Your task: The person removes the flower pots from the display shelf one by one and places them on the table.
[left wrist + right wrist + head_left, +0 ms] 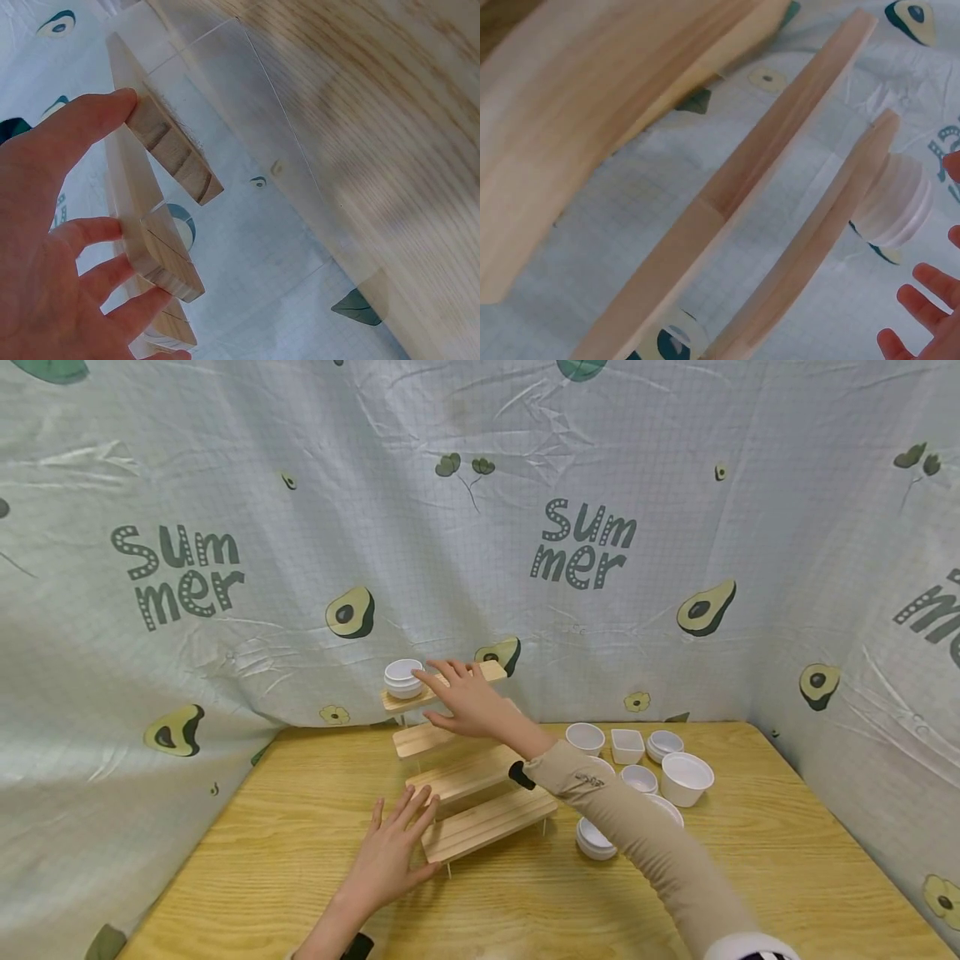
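Note:
A tiered wooden display stand (491,822) with clear supports stands on the table. At the left end of its top step sits a white round bowl (405,680). Over the upper steps reaches my right hand (476,703), fingers spread beside the bowl; in the right wrist view a gap shows between these fingers (922,300) and the bowl (894,201). My left hand (386,852) touches the left ends of the lower steps. In the left wrist view its thumb (112,112) rests on one board's end (176,154) and its other fingers lie against the board behind.
Several white containers stand to the right of the stand, among them a square cup (627,746) and a larger round tub (686,779); the right sleeve (637,827) hides some. A printed curtain (450,543) hangs behind the wooden table (787,860).

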A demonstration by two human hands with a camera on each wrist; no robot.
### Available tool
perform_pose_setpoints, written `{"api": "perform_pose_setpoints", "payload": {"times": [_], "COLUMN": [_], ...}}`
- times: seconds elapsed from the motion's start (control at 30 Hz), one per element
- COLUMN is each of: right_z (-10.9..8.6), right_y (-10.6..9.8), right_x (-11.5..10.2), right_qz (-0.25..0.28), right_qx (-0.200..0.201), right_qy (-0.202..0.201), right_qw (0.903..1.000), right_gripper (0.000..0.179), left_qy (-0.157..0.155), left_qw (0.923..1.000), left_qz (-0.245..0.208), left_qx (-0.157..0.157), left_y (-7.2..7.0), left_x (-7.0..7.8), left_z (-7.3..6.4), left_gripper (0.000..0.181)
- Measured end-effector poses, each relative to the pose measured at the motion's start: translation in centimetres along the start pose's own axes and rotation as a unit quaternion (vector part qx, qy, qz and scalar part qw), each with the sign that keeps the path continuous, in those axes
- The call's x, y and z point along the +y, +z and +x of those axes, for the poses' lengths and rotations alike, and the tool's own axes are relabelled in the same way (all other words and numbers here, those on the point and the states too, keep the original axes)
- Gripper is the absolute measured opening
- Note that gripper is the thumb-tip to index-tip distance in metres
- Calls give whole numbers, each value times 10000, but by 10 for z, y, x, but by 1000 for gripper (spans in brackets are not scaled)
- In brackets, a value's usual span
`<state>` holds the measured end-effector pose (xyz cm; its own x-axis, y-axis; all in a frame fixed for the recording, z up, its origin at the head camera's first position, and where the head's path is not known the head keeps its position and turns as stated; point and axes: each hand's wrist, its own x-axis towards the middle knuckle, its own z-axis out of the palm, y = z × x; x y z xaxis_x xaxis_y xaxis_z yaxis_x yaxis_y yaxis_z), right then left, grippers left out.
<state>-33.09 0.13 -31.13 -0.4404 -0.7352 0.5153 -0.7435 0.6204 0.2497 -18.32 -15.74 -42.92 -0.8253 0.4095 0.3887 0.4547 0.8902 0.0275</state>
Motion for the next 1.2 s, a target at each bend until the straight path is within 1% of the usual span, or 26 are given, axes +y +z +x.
{"api": "perform_pose_setpoints", "payload": {"times": [0.2, 0.4, 0.6, 0.77, 0.9, 1.07, 1.2], "right_z": [21, 35, 42, 44, 45, 44, 44], "right_y": [7, 14, 19, 22, 24, 24, 24], "right_x": [0, -2, -5, -6, -7, -8, -8], "right_qz": [-145, -160, -68, -135, -100, -8, -128], "right_qx": [-46, -286, -708, -893, -887, -765, -657], "right_qy": [136, 288, 337, 285, 213, 186, 178], "right_qw": [9998, 9990, 9969, 9955, 9958, 9969, 9976], "right_gripper": [58, 56, 56, 54, 51, 50, 50], "left_qy": [-16, -41, -19, 0, 22, 30, 34], "left_qw": [10000, 10000, 10000, 10000, 10000, 10000, 10000], "left_qz": [-29, -29, -89, -59, -34, -51, -46], "left_qx": [-16, -28, -7, -36, -19, -34, -29], "left_y": [1, 0, -2, -2, -2, -2, -1], "left_x": [0, 0, 1, 1, 1, 0, 0], "left_z": [0, 0, 0, 0, 0, 1, 1], "left_gripper": [83, 83, 82, 82, 82, 82, 82]}}
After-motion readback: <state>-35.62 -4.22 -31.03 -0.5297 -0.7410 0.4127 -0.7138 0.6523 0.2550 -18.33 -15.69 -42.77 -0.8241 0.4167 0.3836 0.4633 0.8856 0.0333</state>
